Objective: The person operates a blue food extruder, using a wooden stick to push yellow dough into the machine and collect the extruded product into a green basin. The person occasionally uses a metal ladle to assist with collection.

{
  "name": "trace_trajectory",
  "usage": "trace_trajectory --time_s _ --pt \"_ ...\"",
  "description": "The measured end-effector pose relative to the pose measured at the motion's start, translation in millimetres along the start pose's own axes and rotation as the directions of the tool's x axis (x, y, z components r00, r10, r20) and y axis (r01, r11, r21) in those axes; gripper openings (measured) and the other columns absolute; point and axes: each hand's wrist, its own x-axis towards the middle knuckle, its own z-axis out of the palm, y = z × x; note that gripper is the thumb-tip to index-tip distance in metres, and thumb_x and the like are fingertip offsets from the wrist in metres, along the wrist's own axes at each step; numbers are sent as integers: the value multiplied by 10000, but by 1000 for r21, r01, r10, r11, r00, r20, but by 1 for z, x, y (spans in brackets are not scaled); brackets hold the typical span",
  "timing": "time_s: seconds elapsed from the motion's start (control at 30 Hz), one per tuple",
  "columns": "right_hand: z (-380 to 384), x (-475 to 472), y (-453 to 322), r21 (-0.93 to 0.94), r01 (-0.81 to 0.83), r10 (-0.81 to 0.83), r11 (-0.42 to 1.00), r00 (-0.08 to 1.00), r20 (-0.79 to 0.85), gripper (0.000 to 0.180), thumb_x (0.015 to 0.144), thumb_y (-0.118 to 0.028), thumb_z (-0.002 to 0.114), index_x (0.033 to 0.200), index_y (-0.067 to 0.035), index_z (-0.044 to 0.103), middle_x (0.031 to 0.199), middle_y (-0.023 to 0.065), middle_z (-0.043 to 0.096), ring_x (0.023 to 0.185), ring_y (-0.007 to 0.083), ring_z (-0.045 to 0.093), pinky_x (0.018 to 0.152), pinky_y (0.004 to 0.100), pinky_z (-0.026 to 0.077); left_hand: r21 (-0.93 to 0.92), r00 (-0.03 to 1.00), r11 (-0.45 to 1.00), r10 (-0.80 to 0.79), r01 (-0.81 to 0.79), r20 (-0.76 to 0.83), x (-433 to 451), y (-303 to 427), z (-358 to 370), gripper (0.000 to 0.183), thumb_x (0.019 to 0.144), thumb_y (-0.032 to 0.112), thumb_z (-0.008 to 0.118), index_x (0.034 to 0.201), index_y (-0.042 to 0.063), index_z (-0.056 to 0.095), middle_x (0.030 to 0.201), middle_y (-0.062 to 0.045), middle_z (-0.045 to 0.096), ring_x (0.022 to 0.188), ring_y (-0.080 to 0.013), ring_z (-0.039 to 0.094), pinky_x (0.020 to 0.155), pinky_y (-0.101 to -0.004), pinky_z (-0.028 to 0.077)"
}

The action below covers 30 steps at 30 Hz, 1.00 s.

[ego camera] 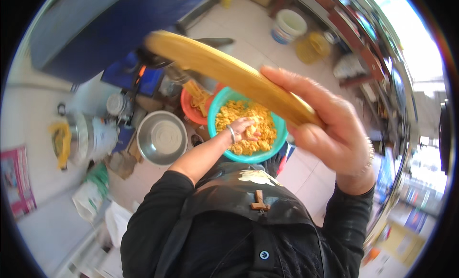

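My right hand (pixel 333 131) grips one end of a long, curved yellow wooden piece (pixel 229 73), raised high before me. It is blurred, and I cannot tell whether it is a bar or a board on edge. Down in a turquoise plastic basin (pixel 212 124), my left hand (pixel 245 129) cups a pale lump among crumbly yellow-orange dough (pixel 263 140). Beside it, thick yellow strands (pixel 195 93) hang below a metal tube (pixel 177 74) into a red basin (pixel 188 113). The wooden piece partly hides the turquoise basin's rim.
A wide steel basin (pixel 162 138) sits on the floor at left. Farther off are a white bucket (pixel 289 25) and a yellow plastic container (pixel 313 47). Cluttered shelves (pixel 358 41) line the right side. Plastic bags (pixel 95 190) lie at lower left.
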Motion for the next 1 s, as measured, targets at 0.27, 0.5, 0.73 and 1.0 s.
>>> trace_trajectory --time_s 0.27,0.5,0.73,1.0 --pt "57 -38 93 156 86 -64 984 988 -140 511 957 -188 616 1409 26 510 1223 147 645 714 157 634 685 291 524 126 991 985 -113 121 -66 -20 1 2 450 928 184 684 1324 79 496 1080 -178 660 919 -373 712 685 -546 619" --pt "310 -6 183 364 -254 246 896 967 69 502 955 -177 613 1406 17 509 1162 140 643 708 164 635 679 296 523 151 982 980 -102 127 -161 -31 -2 7 421 925 157 678 1300 76 505 1075 -174 656 919 -360 705 682 -528 613" --pt "471 8 102 578 -246 50 778 942 333 493 953 -165 610 1403 9 507 1102 133 640 702 171 635 674 302 521 167 975 977 -100 135 -201 -37 0 15 393 921 130 672 1275 73 514 1069 -170 653 918 -347 699 678 -510 606" --pt "424 -47 148 515 -406 258 755 906 336 484 950 -152 607 1399 -1 506 1033 125 638 695 179 635 667 308 519 160 971 979 -91 128 -222 -41 -3 12 361 917 99 666 1247 69 523 1062 -166 648 917 -332 691 675 -489 598"
